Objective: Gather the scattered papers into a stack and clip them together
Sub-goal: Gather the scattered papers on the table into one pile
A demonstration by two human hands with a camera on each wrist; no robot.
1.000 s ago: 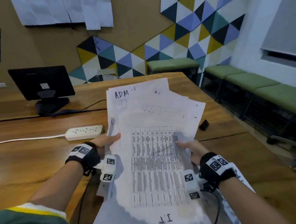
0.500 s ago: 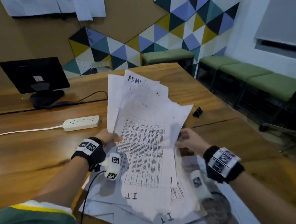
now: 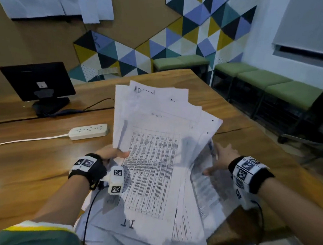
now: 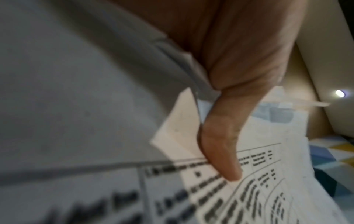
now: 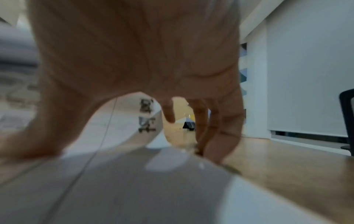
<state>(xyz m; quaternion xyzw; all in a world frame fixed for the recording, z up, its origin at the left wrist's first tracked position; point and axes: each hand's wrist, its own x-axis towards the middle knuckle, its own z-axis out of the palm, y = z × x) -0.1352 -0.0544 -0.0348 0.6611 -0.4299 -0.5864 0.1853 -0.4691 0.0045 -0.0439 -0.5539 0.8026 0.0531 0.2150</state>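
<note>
Papers (image 3: 155, 160), uneven sheaf raised off desk (image 3: 28, 166): left hand (image 3: 110, 153) pinches its left edge to hold it, right hand (image 3: 220, 160) spread flat against right side, likely squaring edges.

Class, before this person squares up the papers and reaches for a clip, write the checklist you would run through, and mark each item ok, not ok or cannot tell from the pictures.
1. Left hand grips the bundle of papers, thumb on the top sheet: ok.
2. Right hand has a hold on the bundle: not ok; its fingers are spread on sheets lower down.
3. Sheet edges aligned: not ok; they fan out at the top and right.
4. All papers gathered: not ok; loose sheets lie on the table beneath.
5. Binder clip located: ok; a small black one sits on the table beyond the right fingers.
6. Clip size fits the stack: cannot tell.
</note>
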